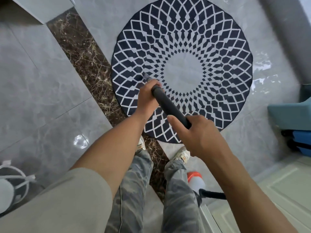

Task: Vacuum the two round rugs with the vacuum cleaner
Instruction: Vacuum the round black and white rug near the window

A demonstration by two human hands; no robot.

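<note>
A round navy rug [218, 47] with a white diamond lattice and a pale centre lies on the grey tile floor ahead of my feet. Both hands hold the black vacuum wand [170, 106], which slants down to the left part of the rug. My left hand [147, 96] grips it low, near the small grey nozzle tip [146, 77] that touches the rug. My right hand [196, 135] grips the upper end. The vacuum's white and orange body [196, 180] stands behind my right leg, with a black hose [213, 193] leading off it. Only one rug is in view.
A dark brown marble strip [80, 52] crosses the floor diagonally beside the rug. Blue furniture [292, 115] stands at the right edge. A white door panel [277, 190] fills the lower right. A white wire stand [13, 182] sits at the lower left.
</note>
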